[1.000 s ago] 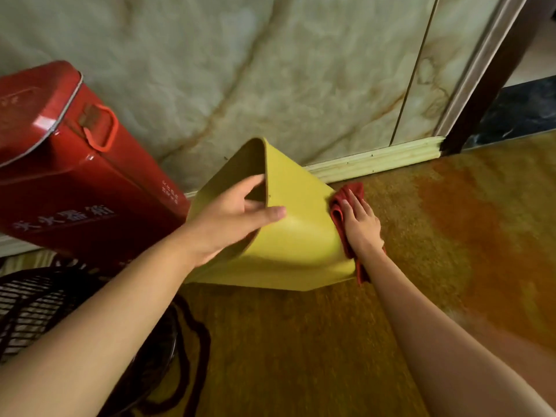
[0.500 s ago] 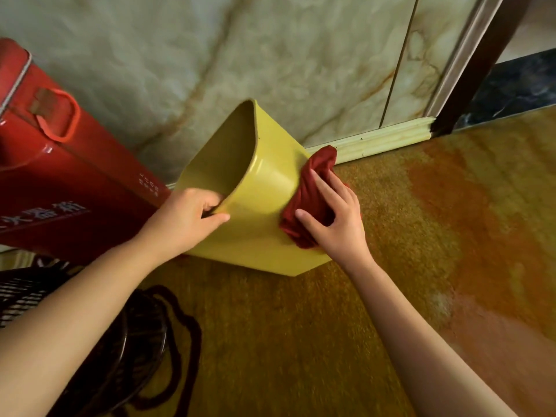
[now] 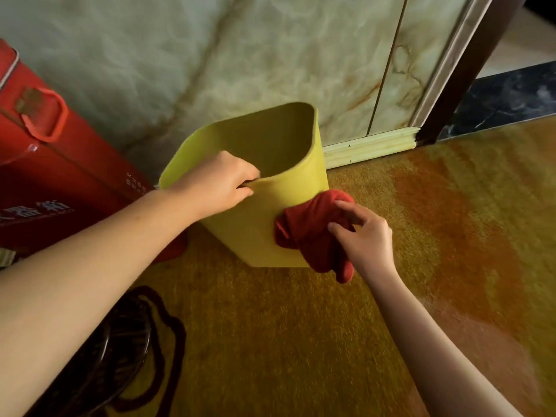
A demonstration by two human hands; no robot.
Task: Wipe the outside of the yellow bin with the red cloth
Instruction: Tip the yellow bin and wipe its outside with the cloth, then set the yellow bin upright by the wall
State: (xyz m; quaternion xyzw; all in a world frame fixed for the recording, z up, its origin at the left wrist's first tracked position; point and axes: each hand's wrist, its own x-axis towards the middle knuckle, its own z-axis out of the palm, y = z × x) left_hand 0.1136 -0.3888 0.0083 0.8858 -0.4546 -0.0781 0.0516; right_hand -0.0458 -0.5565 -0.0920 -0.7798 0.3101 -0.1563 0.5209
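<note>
At the far left a red metal case (image 3: pixel 60 164) leans by the marble wall, and just right of it the yellow bin (image 3: pixel 255 224) stands on the floor (image 3: pixel 270 341), its near rim pinched by the left hand (image 3: pixel 216 185), thumb outside and fingers hooked inside. Right of that, the right hand (image 3: pixel 367 236) clamps the bunched red cloth (image 3: pixel 313 230) against the bin's near right corner. Wiping looks under way; the next stroke likely calls for pressing the cloth across an unwiped face while the left hand steadies or turns the bin.
</note>
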